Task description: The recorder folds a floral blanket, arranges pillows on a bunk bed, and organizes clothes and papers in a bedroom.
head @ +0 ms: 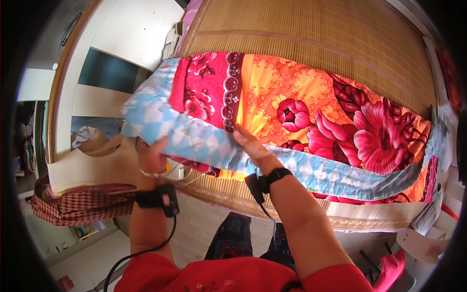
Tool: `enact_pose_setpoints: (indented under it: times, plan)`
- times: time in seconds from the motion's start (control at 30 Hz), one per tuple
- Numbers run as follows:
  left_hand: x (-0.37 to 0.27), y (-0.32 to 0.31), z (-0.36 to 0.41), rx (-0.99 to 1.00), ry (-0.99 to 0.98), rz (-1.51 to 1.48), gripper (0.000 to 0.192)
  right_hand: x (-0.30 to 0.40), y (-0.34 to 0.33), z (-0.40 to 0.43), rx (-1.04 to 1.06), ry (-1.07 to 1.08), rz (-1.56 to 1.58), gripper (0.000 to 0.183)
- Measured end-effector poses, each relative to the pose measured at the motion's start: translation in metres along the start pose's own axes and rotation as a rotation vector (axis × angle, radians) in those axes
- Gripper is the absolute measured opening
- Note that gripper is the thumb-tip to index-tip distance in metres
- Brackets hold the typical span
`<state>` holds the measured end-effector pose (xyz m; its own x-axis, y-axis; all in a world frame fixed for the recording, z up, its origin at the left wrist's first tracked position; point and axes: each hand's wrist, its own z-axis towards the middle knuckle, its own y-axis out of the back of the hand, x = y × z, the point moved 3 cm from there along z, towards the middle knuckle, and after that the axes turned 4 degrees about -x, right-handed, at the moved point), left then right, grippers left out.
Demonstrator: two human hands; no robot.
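Observation:
A folded quilt lies lengthwise across the bed, its orange panel (281,80) printed with large pink flowers and its left end crimson. Blue-and-white diamond-patterned fabric (197,135) wraps over its left end and near side. My left hand (152,156), slightly blurred, grips the near left corner of this fabric. Along the near side, my right hand (251,144) holds the fabric's edge, with its thumb side on top against the dark patterned border. The other fingers are hidden by the cloth. Both wrists wear black straps with small cabled devices.
A woven bamboo mat (310,25) covers the bed. At left stand a white headboard-like panel (116,29) and a red checked bag (84,204). A white device (176,171) sits near my left hand. Pink cloth (390,270) hangs at lower right.

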<state>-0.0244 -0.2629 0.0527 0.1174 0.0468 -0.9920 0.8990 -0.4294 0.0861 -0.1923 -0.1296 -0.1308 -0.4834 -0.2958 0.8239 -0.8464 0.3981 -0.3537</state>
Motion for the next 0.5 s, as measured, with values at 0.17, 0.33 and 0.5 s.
enact_pose_setpoints:
  times: [0.17,0.33,0.5]
  plan:
    - [-0.038,-0.145,-0.051,0.676,-0.153,-0.042,0.060,0.025,0.033,-0.051,0.042,-0.250,0.642,0.059]
    - [0.032,-0.199,-0.085,0.924,-0.407,0.304,0.020,0.017,0.138,-0.122,-0.092,-0.017,0.769,0.072]
    - [0.060,-0.166,-0.044,0.396,-0.357,0.411,0.021,0.005,0.166,-0.153,-0.281,-0.104,0.979,0.073]
